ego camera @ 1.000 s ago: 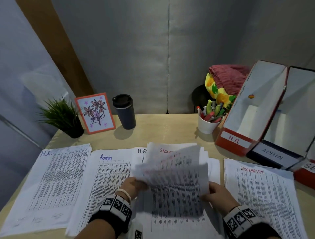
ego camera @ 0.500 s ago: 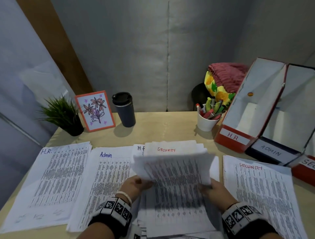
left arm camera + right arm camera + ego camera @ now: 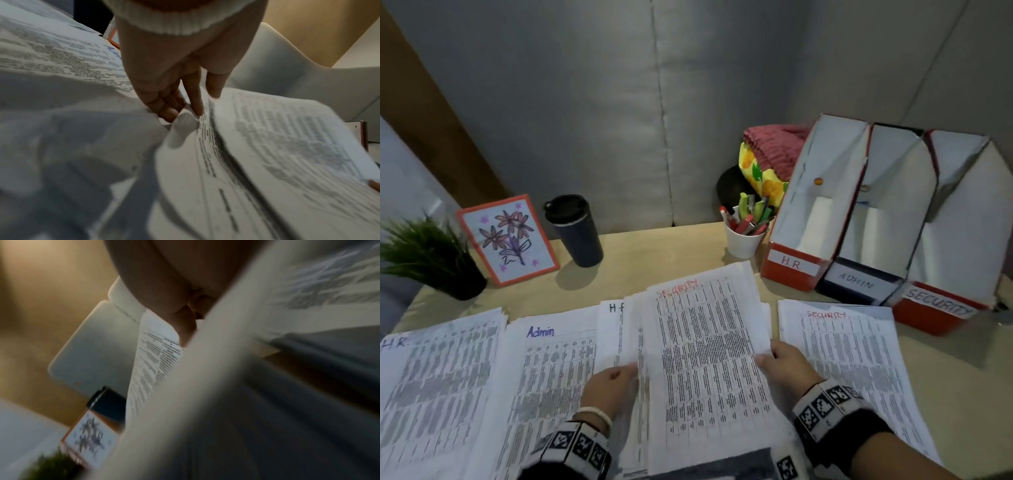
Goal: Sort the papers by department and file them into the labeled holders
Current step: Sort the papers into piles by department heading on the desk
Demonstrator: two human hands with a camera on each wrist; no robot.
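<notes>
I hold a printed sheet headed SECURITY (image 3: pixel 705 346) over the middle stack, slanted towards the right. My left hand (image 3: pixel 631 368) pinches its left edge, thumb on top and index finger (image 3: pixel 197 105) under it. At the right edge my right hand (image 3: pixel 765 359) grips it, the thumb on top. On the table lie an H.R. pile (image 3: pixel 438 377), an Admin pile (image 3: pixel 548 377) and a Security pile (image 3: pixel 849 359). Three holders stand at the right: H.R (image 3: pixel 794 267), ADMIN (image 3: pixel 859 284) and SECURITY (image 3: pixel 938 306). The right wrist view is blurred.
Along the back of the wooden table (image 3: pixel 661 253) stand a small plant (image 3: pixel 431 257), a framed flower drawing (image 3: pixel 508 240), a dark tumbler (image 3: pixel 575 231) and a white cup of pens (image 3: pixel 744 236). Folded cloths (image 3: pixel 774 161) are stacked behind the cup.
The sheets I held raised and curled have come down flatter and swung right; a SECURITY heading now shows on top. My view has shifted right, bringing all three holders into sight.
</notes>
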